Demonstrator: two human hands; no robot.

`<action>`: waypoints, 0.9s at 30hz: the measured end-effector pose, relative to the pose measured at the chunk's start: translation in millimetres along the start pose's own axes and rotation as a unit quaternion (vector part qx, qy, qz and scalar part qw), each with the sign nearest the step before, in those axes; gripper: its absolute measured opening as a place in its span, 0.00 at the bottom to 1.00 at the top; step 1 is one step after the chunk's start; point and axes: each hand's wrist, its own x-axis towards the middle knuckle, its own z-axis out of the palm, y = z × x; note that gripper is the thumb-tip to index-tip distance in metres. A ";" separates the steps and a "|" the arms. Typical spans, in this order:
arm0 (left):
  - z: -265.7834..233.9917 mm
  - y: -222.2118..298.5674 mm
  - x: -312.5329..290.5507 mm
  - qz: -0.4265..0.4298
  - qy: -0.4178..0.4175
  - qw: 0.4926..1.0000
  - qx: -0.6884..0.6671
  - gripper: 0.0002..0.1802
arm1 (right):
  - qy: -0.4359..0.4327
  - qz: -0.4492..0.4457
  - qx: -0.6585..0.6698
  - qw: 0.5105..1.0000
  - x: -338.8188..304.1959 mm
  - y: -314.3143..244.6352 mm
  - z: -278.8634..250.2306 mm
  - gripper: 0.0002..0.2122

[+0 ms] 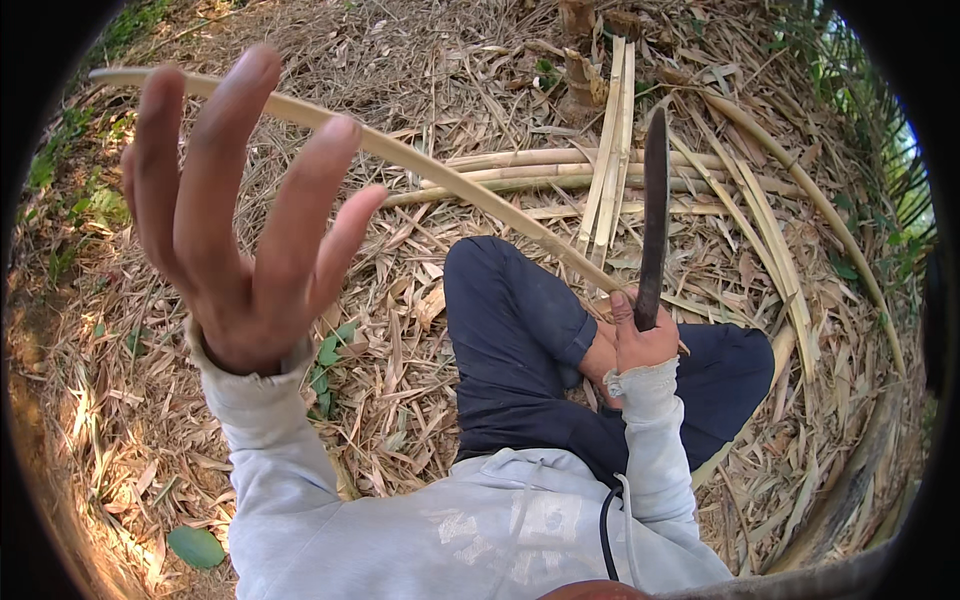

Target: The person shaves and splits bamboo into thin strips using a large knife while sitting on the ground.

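My left hand (235,225) is raised at the left with its fingers spread apart, holding nothing. Behind those fingers runs a long, pale bamboo strip (450,178), slanting from the upper left down to my right hand. It is unclear whether the left fingers touch it. My right hand (648,345) is closed in front of my crossed legs, around a machete (655,205) whose dark blade points up and away from me. The near end of the bamboo strip is also held in this hand. The machete's handle is hidden by the fingers.
Split bamboo strips (612,150) lie beyond my legs, across several bamboo poles (540,172). More strips (775,245) fan out at the right, beside a long curved pole (840,230). A cut stump (583,80) stands at the back. Dry leaves (395,400) cover the ground.
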 end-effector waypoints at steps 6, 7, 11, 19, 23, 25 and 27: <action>-4.3 -63.8 -38.2 -0.015 -0.415 0.906 -0.077 0.41 | -0.051 -0.091 -0.037 0.994 12.1 -21.5 15.1 0.16; -6.2 -59.1 -46.0 -0.110 -0.530 0.826 -0.154 0.40 | -0.054 -0.104 -0.060 0.991 19.5 -25.8 9.6 0.16; -12.6 9.7 -105.5 -0.147 -0.583 0.741 -0.300 0.28 | -0.088 -0.142 -0.137 0.976 47.9 -23.4 -17.6 0.15; -13.2 151.4 -182.7 -0.366 -0.549 0.422 -0.621 0.18 | -0.135 -0.164 -0.330 0.920 73.4 -21.8 -77.1 0.33; -3.1 202.9 -137.5 -0.505 -0.503 0.074 -0.697 0.15 | -0.082 -0.115 -0.304 0.942 45.5 1.3 -70.4 0.35; 5.0 219.3 -115.8 -0.525 -0.450 0.010 -0.723 0.14 | -0.148 -0.038 -0.267 0.952 28.7 12.0 -62.2 0.28; 19.9 227.2 -96.4 -0.545 -0.440 -0.021 -0.714 0.13 | -0.173 -0.008 -0.230 0.958 9.8 23.1 -51.3 0.24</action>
